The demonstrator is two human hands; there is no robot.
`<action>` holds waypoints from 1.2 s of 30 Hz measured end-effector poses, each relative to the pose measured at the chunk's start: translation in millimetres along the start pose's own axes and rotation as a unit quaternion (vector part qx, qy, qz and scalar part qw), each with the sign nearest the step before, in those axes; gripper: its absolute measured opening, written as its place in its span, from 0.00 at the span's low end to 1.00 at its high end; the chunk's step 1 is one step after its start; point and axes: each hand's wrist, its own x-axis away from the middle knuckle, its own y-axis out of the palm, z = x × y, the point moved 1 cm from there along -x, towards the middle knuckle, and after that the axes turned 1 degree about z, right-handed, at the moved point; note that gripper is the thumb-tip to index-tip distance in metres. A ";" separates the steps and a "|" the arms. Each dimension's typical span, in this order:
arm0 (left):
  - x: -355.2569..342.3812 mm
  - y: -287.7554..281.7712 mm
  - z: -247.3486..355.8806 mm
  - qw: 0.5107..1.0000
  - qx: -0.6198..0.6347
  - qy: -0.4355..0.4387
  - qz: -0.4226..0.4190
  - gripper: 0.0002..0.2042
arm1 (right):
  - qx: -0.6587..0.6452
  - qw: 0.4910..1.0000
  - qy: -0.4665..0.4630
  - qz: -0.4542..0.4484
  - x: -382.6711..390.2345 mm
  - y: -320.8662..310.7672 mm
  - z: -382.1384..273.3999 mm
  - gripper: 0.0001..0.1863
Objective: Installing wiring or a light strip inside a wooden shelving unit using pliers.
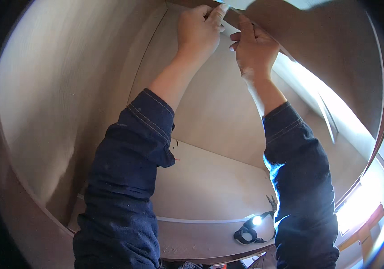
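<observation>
Both arms, in dark blue denim sleeves, reach up inside a pale wooden cabinet [66, 89]. My left hand [198, 29] presses its fingers against a thin light strip [228, 24] where the back panel meets the cabinet's top board [326, 40]. My right hand [254, 47] sits just beside it, fingers curled and pinching the same strip. What the fingertips grip is partly hidden by the hands.
A lit headlamp [252, 228] with black straps lies on the lower shelf [210, 193]. The cabinet's left side wall curves close by. On the right, bright light comes through a gap [322, 94] beside the right wall.
</observation>
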 end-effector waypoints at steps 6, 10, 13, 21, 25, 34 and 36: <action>-11.8 -15.3 10.5 1.000 0.023 0.012 0.003 0.17 | -0.050 0.998 0.024 0.016 -3.6 21.9 -22.8 0.16; -47.8 -57.4 33.0 0.999 0.007 0.041 -0.012 0.14 | -0.031 0.998 0.055 0.027 -7.9 51.1 -91.9 0.17; -54.3 -73.1 30.1 0.998 0.057 -0.009 -0.019 0.11 | -0.098 0.993 0.059 -0.019 -8.2 43.2 -91.1 0.18; -73.6 -99.5 42.9 0.999 0.000 0.049 0.004 0.13 | 0.006 0.997 0.083 -0.003 1.1 28.5 -106.8 0.16; -84.6 -113.6 47.4 0.994 -0.086 0.072 -0.011 0.11 | 0.217 0.969 -0.119 0.024 14.1 5.0 -109.0 0.11; -88.7 -121.3 31.6 0.999 -0.005 -0.006 -0.054 0.08 | 0.448 0.788 -0.420 0.049 10.5 -9.5 -66.7 0.15; -67.4 -89.0 20.9 0.999 -0.005 0.000 -0.050 0.09 | 0.421 0.807 -0.413 0.026 4.0 -35.9 -38.4 0.12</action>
